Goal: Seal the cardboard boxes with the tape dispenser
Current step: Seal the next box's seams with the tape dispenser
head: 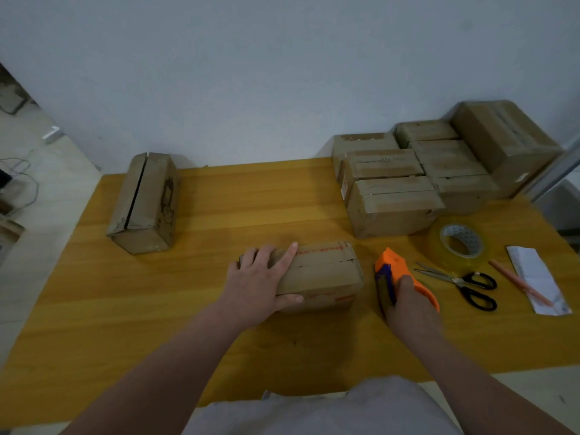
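A small cardboard box [323, 274] lies in the middle of the yellow wooden table [219, 202], its top flaps closed along a visible seam. My left hand [260, 277] rests on the box's left end, fingers spread over the top and thumb against the near side. Just right of the box, my right hand [408, 302] grips an orange and blue tape dispenser [395, 268] standing on the table. A longer box [144, 202] with an open top seam lies at the far left.
Several cardboard boxes [423, 174] are stacked at the back right against the wall. A roll of clear tape [459, 244], black-handled scissors [464, 284], a pencil [518, 282] and a folded paper [536, 279] lie at the right.
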A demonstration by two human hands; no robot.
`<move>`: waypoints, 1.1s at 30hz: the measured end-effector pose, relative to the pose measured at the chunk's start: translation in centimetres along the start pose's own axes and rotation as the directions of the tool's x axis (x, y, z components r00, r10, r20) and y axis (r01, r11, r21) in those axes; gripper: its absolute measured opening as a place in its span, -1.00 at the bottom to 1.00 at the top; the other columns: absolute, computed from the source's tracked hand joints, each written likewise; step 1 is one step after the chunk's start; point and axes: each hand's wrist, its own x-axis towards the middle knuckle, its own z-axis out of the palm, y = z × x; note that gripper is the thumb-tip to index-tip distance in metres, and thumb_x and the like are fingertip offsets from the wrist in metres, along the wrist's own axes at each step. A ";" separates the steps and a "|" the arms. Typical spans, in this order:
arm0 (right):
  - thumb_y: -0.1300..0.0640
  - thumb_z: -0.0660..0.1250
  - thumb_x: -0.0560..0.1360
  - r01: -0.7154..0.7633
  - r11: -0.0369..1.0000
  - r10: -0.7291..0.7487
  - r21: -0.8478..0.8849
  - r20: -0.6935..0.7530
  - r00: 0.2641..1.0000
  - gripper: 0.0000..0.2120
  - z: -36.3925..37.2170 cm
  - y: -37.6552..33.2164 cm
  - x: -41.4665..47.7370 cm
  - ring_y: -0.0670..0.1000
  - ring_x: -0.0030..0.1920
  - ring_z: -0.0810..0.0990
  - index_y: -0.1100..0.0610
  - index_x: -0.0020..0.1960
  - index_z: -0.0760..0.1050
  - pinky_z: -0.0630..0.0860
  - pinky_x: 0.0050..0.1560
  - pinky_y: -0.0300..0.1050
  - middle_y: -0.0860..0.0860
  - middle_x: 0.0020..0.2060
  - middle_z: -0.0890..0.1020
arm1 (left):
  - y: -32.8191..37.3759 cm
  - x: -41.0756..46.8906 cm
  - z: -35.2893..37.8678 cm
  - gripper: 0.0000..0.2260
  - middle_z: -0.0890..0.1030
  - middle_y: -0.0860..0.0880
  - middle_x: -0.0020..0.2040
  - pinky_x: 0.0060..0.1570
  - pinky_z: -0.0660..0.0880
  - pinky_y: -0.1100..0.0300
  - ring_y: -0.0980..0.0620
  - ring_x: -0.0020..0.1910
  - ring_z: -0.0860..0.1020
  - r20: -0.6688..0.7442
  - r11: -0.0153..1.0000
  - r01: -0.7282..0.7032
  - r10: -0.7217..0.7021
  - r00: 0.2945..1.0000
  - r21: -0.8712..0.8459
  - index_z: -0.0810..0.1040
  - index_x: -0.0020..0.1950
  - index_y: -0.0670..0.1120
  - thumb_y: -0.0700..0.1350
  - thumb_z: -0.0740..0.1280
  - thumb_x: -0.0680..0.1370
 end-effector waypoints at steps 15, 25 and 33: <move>-0.05 0.55 0.22 0.375 0.493 -0.484 0.785 -0.110 0.868 -0.36 -12.0 -8.7 -3.4 -0.13 0.02 0.58 -0.19 0.22 0.35 0.58 -0.04 -0.16 -0.16 0.08 0.52 | -1.8 0.9 0.0 -0.08 0.07 -0.01 0.47 0.29 0.21 -0.03 -0.06 0.40 0.13 0.047 0.983 -0.180 0.178 0.983 0.047 -0.34 0.53 0.16 0.57 -0.24 0.27; 0.29 0.51 0.31 0.541 0.610 -0.663 0.579 -0.001 0.749 -0.42 -8.2 -9.4 -2.6 0.01 -0.15 0.59 -0.19 0.13 0.37 0.55 -0.22 -0.02 -0.03 -0.02 0.55 | -1.6 0.5 -0.1 -0.01 0.07 -0.06 0.54 0.34 0.16 -0.04 -0.09 0.45 0.13 0.021 0.992 -0.126 0.126 0.992 0.024 -0.06 0.58 -0.05 0.51 -0.24 0.29; 0.20 0.52 0.32 0.635 0.660 -0.682 0.401 -0.035 0.730 -0.39 -8.7 -8.4 -1.8 -0.05 -0.14 0.56 -0.23 0.19 0.33 0.53 -0.19 -0.10 -0.01 -0.01 0.53 | -2.6 -3.1 2.2 -0.53 0.61 0.05 0.20 0.28 0.29 -0.13 0.03 0.21 0.54 -0.437 0.987 -0.158 0.157 0.886 0.035 0.60 0.21 -0.03 0.12 0.49 0.36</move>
